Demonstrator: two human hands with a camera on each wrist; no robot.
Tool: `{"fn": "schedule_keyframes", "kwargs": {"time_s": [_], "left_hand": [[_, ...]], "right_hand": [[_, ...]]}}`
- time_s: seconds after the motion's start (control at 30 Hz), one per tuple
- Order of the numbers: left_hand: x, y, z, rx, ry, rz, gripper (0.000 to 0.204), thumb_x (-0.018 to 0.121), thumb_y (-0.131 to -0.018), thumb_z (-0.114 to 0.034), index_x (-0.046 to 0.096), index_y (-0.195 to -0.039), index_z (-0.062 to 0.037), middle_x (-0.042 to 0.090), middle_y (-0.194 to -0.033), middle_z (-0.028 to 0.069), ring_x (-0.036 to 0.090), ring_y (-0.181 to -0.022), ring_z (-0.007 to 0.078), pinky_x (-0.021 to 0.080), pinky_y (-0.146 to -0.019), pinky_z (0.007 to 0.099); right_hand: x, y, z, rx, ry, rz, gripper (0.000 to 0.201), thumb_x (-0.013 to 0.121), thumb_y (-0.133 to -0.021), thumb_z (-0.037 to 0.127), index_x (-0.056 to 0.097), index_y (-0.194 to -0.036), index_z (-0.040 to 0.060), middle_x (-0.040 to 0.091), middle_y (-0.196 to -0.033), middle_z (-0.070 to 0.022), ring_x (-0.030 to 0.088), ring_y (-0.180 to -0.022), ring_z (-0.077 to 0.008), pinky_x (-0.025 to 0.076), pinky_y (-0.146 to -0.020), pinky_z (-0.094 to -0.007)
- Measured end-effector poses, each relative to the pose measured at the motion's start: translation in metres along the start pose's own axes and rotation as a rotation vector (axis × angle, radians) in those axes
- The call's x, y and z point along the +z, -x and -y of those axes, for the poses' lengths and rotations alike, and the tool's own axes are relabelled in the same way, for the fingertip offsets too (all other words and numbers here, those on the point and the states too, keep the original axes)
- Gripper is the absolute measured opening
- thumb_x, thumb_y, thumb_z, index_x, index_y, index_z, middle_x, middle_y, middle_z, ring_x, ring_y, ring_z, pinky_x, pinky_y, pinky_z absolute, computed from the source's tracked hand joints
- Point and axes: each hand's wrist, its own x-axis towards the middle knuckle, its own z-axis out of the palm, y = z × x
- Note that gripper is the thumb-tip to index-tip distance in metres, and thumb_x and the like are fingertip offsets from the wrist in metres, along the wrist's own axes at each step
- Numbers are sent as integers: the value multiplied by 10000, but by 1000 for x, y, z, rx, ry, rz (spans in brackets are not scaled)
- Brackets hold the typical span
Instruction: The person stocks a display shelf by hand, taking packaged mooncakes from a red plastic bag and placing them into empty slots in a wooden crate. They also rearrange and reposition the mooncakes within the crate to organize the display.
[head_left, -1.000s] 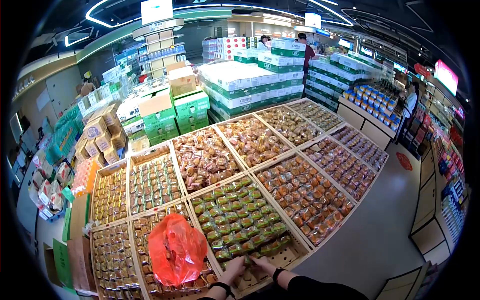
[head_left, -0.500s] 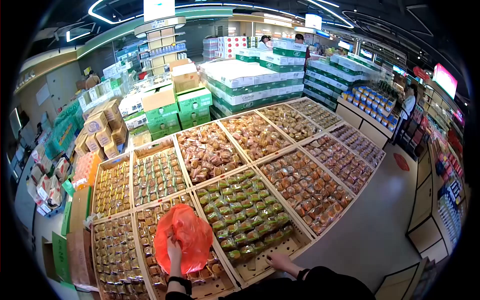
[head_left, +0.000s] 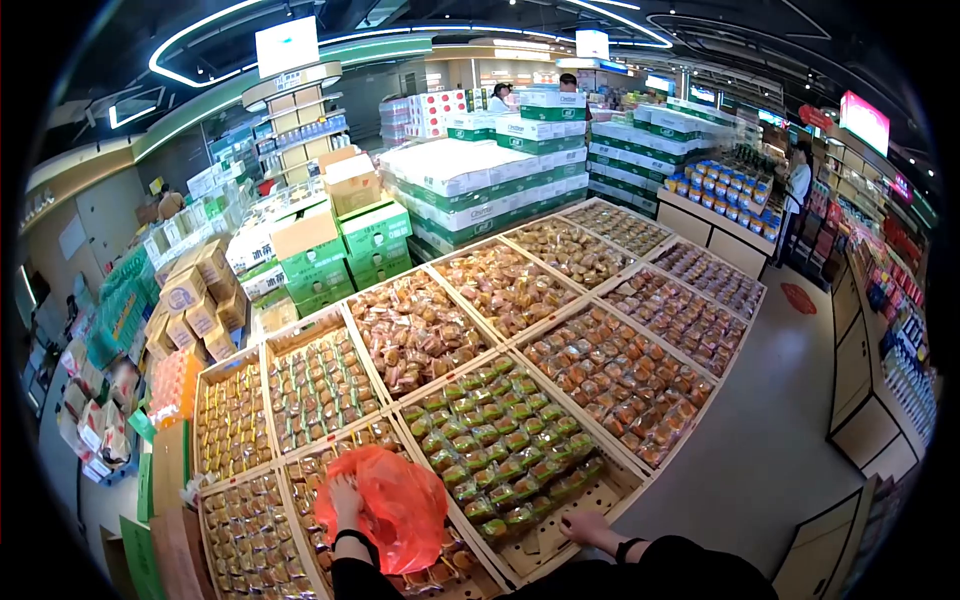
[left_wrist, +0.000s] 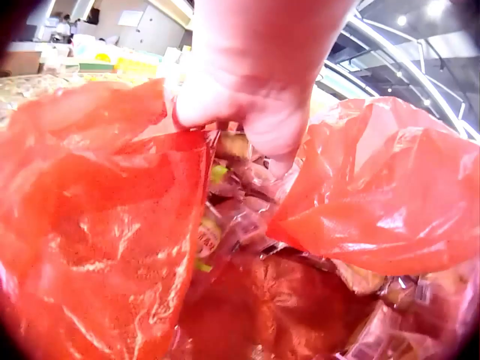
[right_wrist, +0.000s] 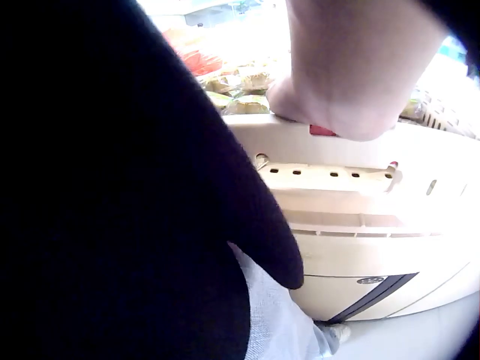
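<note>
A red plastic bag (head_left: 395,515) stands on the crate of packaged pastries at the front, its mouth spread apart. My left hand (head_left: 346,500) is at the bag's mouth. In the left wrist view, the fingers of my left hand (left_wrist: 251,101) bend down and grip the red film at the opening, with clear-wrapped pastries (left_wrist: 244,217) inside below them. To the right, my right hand (head_left: 588,528) rests at the front rim of the crate of green-wrapped pastries (head_left: 500,440), its fingers loosely bent and holding nothing. The right wrist view shows the right hand (right_wrist: 337,97) over that pale rim (right_wrist: 262,131).
Wooden crates of wrapped pastries (head_left: 620,375) stretch away in two rows. Stacked green-and-white cartons (head_left: 480,190) rise behind them, green boxes (head_left: 375,240) at the left. An aisle floor (head_left: 735,430) runs along the right, beside a shelf unit (head_left: 865,370). People stand farther back.
Both hands were together at the near green-wrapped pastries. The left has moved left to the bag, whose mouth is now wider; the right has drawn back to the crate's rim.
</note>
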Motion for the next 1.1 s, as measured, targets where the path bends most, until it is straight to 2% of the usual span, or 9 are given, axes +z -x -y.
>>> {"fn": "schedule_keyframes", "kwargs": {"time_s": [0.23,0.43,0.57,0.63,0.73,0.8,0.9,0.97,1.1], "left_hand": [[-20,48,-7,101,-50,69,250,557,-789,-196,480,-979,-54,521,-977,198,529,-853,373,443,-729,448],[-50,90,-31,-106,188,93,220,624,-735,-151,508,-886,-41,581,-787,190,551,-768,383,438,-673,455],[-74,92,-53,79,346,-187,263,695,-697,-198,548,-823,-21,606,-770,175,590,-727,326,466,-650,398],[-99,95,-93,-144,863,-66,262,669,-752,-172,602,-917,20,643,-848,90,599,-778,155,470,-706,287],[-97,96,-107,-111,1179,110,181,546,-860,-177,592,-881,-3,560,-753,14,507,-664,87,426,-621,226],[-119,108,-148,-202,1375,182,204,515,-884,-210,577,-903,-16,529,-747,-1,467,-637,79,399,-586,217],[-128,119,-176,-181,1414,261,242,498,-897,-239,576,-959,-19,527,-750,-8,486,-644,77,413,-597,214],[-126,125,-187,-142,1363,342,274,498,-900,-250,575,-999,-7,544,-776,-5,507,-659,74,429,-613,213],[-121,135,-198,-61,1294,583,307,532,-882,-246,564,-1040,15,590,-830,10,521,-682,59,443,-631,221]], "right_hand": [[3,-1,-2,-24,21,27,312,466,-809,405,620,-839,135,628,-769,-100,604,-720,-305,472,-592,-432],[12,-3,-7,-50,14,-14,255,483,-796,358,618,-857,151,619,-746,-117,591,-692,-326,458,-587,-444],[10,-2,-6,-30,18,-5,270,472,-813,372,621,-870,153,625,-784,-110,594,-732,-315,460,-622,-427],[8,-4,-4,-27,29,11,267,478,-818,372,613,-886,152,628,-812,-99,592,-769,-317,463,-651,-417],[27,-23,-18,-155,-260,-90,291,568,-802,353,601,-944,101,629,-843,-127,603,-788,-307,480,-669,-379],[14,-37,-3,-244,-274,-22,280,598,-797,263,585,-959,35,630,-873,-155,617,-795,-292,486,-679,-357],[-20,-47,42,-354,-528,4,251,589,-826,211,568,-970,7,627,-791,-91,590,-709,-135,477,-643,-282],[-53,-43,80,-344,-608,23,285,590,-820,244,585,-968,1,641,-842,-122,619,-764,-186,476,-689,-289],[-73,-51,116,-434,-986,150,250,543,-868,198,557,-1012,-6,593,-805,-34,560,-733,-81,457,-652,-240]]}}
